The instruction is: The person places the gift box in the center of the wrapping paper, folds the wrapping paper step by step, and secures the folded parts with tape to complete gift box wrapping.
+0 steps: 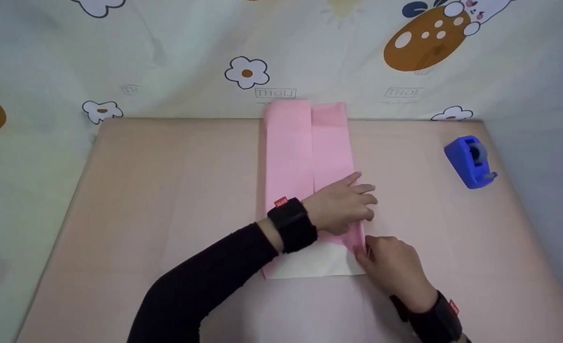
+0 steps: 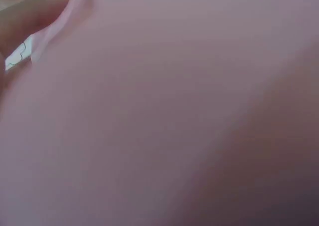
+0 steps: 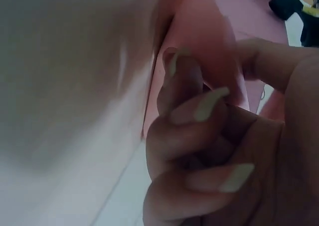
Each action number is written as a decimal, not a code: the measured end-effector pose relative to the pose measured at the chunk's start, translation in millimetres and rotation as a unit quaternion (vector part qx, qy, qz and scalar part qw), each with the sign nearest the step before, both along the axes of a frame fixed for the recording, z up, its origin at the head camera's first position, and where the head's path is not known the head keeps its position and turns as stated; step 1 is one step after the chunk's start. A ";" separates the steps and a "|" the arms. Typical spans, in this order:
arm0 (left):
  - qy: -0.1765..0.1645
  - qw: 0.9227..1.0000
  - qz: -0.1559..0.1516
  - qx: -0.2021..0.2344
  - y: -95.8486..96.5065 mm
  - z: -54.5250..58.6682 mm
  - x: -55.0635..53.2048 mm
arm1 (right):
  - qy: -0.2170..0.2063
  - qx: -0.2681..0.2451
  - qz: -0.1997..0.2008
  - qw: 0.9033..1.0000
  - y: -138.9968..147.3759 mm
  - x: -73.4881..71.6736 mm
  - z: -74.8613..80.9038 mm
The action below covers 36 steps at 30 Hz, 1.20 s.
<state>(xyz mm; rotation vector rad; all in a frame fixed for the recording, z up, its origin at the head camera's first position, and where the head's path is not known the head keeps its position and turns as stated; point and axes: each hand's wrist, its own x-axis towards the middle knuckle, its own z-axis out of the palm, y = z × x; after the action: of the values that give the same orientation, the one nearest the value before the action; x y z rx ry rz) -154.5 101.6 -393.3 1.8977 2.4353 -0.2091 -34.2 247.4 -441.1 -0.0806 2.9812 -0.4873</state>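
Right grip (image 1: pixel 393 262) pinches the near right edge of the pink paper (image 1: pixel 288 157) between thumb and fingers; the right wrist view shows its other fingers curled inward. Left grip (image 1: pixel 341 205) lies spread across the paper's right side, just beyond the right one, fingertips over that edge. Folded lengthwise, the pink paper lies near the middle of the bench (image 1: pixel 133 190), with a seam running from far to near and its far end against the patterned cloth (image 1: pixel 190 57). A pale strip (image 1: pixel 305 264) shows at the near end; I cannot tell whether it is a separate sheet. Well apart, a blue tape dispenser (image 1: pixel 469 162) sits at the far right of the bench. Black bands (image 1: pixel 293 225) circle both wrists, and a black sleeve (image 1: pixel 205 281) covers the left arm
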 end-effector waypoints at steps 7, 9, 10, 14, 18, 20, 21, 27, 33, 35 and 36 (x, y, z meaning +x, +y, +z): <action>0.079 0.996 -0.020 -0.045 23.6 -11.0 11.8 | 0.031 0.015 -0.014 0.999 -6.6 1.8 -9.1; 0.110 0.992 -0.022 -0.050 26.8 -15.0 14.9 | 0.030 0.014 -0.019 0.999 -7.5 1.8 -11.1; 0.126 0.990 -0.024 -0.052 27.8 -16.7 16.3 | 0.028 0.011 -0.021 0.999 -7.8 1.7 -11.9; 0.168 0.985 -0.036 -0.035 29.4 -20.8 21.0 | 0.031 -0.002 -0.021 0.999 -7.5 1.9 -14.4; 0.183 0.982 -0.055 -0.008 29.3 -24.0 23.4 | 0.026 -0.007 -0.019 0.999 -6.4 2.2 -15.1; 0.180 0.982 -0.056 -0.004 29.1 -25.0 22.9 | 0.011 -0.007 -0.019 1.000 -6.6 2.1 -14.9; 0.177 0.983 -0.055 -0.003 29.2 -25.4 22.3 | 0.005 -0.006 -0.018 1.000 -6.6 2.2 -14.9; 0.129 0.990 -0.047 -0.027 31.6 -23.5 18.9 | -0.001 0.006 -0.013 1.000 -8.7 4.7 -15.9; 0.133 0.989 -0.048 -0.037 34.4 -23.7 20.1 | 0.039 0.028 0.003 0.999 -9.8 8.2 -18.2; 0.152 0.986 -0.060 -0.030 35.3 -25.4 21.4 | 0.041 0.025 0.002 0.999 -9.5 9.5 -18.0; 0.159 0.985 -0.066 -0.027 35.7 -26.1 21.9 | 0.036 0.022 0.000 0.999 -9.2 10.0 -17.7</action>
<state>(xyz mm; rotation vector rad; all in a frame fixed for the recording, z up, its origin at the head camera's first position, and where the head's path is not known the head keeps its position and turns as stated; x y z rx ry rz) -132.6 137.3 -419.4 2.1486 2.4552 -0.6228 -24.2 238.2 -458.7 -0.0970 3.0607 -0.4259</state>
